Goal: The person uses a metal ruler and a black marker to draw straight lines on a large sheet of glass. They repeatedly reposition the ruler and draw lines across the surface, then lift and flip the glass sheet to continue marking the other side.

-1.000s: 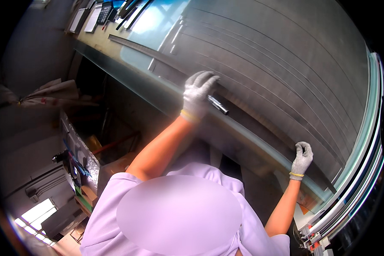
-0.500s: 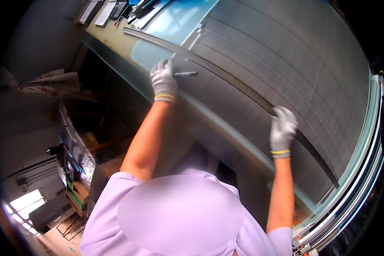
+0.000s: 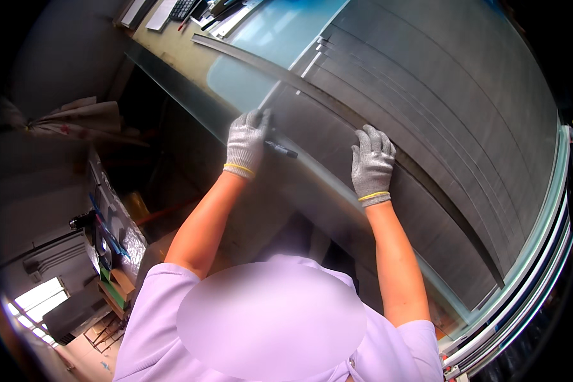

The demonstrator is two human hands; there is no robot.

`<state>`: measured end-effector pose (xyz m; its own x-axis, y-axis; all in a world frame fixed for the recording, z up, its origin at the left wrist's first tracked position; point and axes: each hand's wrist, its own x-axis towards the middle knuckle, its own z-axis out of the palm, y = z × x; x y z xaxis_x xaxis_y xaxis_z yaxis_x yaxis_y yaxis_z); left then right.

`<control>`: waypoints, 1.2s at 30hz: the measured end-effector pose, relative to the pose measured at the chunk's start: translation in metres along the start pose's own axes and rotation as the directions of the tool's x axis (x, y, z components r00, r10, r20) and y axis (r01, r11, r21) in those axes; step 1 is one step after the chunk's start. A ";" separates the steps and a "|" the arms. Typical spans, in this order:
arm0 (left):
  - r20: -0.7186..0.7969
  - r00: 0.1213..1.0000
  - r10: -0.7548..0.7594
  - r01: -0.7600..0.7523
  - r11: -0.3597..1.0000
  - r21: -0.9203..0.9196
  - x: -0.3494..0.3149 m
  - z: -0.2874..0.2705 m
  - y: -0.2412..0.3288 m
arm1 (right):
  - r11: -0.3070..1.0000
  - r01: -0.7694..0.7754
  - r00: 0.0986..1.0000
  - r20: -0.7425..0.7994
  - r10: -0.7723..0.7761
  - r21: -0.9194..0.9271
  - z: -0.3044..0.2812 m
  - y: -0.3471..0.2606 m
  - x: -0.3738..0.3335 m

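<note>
My left hand (image 3: 246,141), in a grey-white knit glove with a yellow-edged cuff, is closed around a dark marker pen (image 3: 281,149). It hovers at the near left corner of a large dark grey sheet (image 3: 325,146), slightly blurred. Across this sheet lies a long, narrow metal straightedge (image 3: 439,200), looking curved in this view. My right hand (image 3: 373,164), gloved alike, rests flat beside the straightedge's near side, fingers stretched out and their tips at its edge. Several thin parallel lines (image 3: 420,121) run over the sheet beyond the straightedge.
The glass-like table edge (image 3: 318,178) runs diagonally in front of me. At the far left sit a calculator (image 3: 183,9), papers (image 3: 162,14) and dark tools (image 3: 225,7). Pale rails (image 3: 547,254) border the right end. Crumpled cloth (image 3: 76,118) hangs at the left.
My right hand has moved left along the straightedge and its fingers have stretched out. My left hand has drawn back toward me with the marker pen, which now tilts downward.
</note>
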<state>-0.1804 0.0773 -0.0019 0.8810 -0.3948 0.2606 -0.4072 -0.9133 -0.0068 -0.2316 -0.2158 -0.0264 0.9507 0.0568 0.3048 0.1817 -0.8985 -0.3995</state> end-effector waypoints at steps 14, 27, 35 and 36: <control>-0.017 0.992 -0.128 0.122 0.972 -0.199 0.006 -0.016 -0.019 | 0.999 -0.008 1.000 -0.009 0.007 -0.043 0.001 -0.002 0.002; 0.031 0.995 0.098 -0.094 0.991 -0.096 0.005 -0.007 -0.030 | 0.997 0.002 1.000 -0.025 -0.004 -0.075 0.000 -0.004 -0.001; 0.022 0.996 -0.090 0.092 0.964 -0.249 -0.040 -0.032 -0.023 | 0.967 -0.230 0.912 -0.324 0.252 0.107 -0.046 0.041 -0.037; -0.034 0.994 -0.104 0.090 0.956 -0.281 -0.041 -0.034 -0.012 | 0.941 -0.337 0.900 -0.301 0.315 -0.021 -0.061 0.059 -0.056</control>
<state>-0.2197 0.1079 0.0209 0.9097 -0.2944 0.2928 -0.3776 -0.8800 0.2882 -0.2899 -0.2980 -0.0144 0.8373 -0.3631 0.4087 -0.1543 -0.8741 -0.4606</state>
